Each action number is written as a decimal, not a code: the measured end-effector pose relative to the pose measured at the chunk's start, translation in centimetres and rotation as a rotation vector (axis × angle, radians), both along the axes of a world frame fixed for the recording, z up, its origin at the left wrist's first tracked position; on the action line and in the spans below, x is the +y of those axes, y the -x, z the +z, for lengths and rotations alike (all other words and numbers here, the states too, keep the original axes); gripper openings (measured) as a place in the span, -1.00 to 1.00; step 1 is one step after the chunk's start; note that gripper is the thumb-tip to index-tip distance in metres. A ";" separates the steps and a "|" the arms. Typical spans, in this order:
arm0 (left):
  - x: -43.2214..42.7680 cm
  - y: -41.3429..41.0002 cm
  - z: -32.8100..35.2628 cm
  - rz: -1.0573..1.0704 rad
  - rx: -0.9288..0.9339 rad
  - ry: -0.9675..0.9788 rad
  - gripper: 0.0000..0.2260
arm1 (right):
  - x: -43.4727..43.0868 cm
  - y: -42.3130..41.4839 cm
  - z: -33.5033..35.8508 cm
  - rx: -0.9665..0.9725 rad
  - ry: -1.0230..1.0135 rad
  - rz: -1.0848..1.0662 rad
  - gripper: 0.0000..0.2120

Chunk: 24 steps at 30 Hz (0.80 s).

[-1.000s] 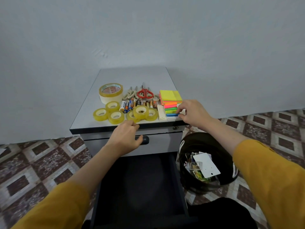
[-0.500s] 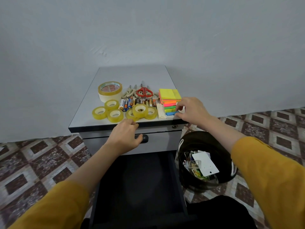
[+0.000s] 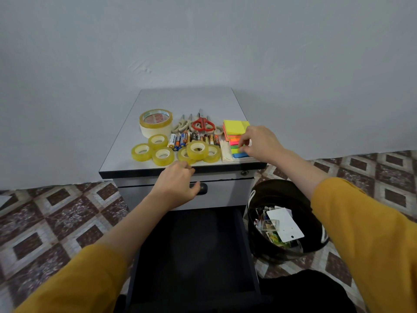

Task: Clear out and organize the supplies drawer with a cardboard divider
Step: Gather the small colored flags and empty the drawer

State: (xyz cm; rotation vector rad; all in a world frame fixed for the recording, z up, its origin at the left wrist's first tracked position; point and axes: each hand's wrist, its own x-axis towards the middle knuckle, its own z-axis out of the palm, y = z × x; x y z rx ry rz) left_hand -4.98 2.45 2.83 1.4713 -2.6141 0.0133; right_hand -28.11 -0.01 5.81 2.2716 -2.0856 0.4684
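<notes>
The dark lower drawer (image 3: pixel 249 258) of the grey cabinet (image 3: pixel 187 100) is pulled out toward me, with nothing visible in it. On the cabinet top lie a big tape roll (image 3: pixel 155 122), several small yellow tape rolls (image 3: pixel 162 155), batteries (image 3: pixel 194 138), scissors (image 3: pixel 203 124) and a stack of coloured sticky notes (image 3: pixel 234 129). My right hand (image 3: pixel 259 143) pinches the lower front sticky notes between thumb and fingers. My left hand (image 3: pixel 176 184) rests at the top's front edge, its loosely curled fingertips by the nearest small roll, holding nothing. No cardboard divider is in view.
A black bin (image 3: pixel 282 186) with paper scraps and a white card stands on the floor right of the drawer. The closed upper drawer has a dark knob (image 3: pixel 202 188), partly behind my left hand. Patterned floor tiles surround the cabinet; a wall is right behind it.
My right hand has crept a little farther back along the sticky note stack. My left hand has stayed at the front edge.
</notes>
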 end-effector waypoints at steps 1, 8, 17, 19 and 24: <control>0.0 0.0 0.0 -0.001 0.002 -0.001 -0.55 | 0.0 0.0 0.0 0.000 0.004 0.003 -0.88; -0.1 0.0 -0.2 0.002 0.014 0.003 -0.55 | -0.1 0.2 0.5 -0.053 0.016 0.010 -0.88; -0.1 -0.1 -0.3 0.004 0.028 -0.008 -0.54 | -0.5 0.2 0.4 -0.048 -0.023 -0.011 -0.87; -0.1 -0.1 -0.4 0.002 0.034 -0.006 -0.54 | -0.4 0.2 0.3 -0.060 -0.009 -0.009 -0.87; -0.1 -0.2 -0.5 0.006 0.047 -0.005 -0.55 | -0.1 0.1 0.7 -0.048 0.020 0.035 -0.88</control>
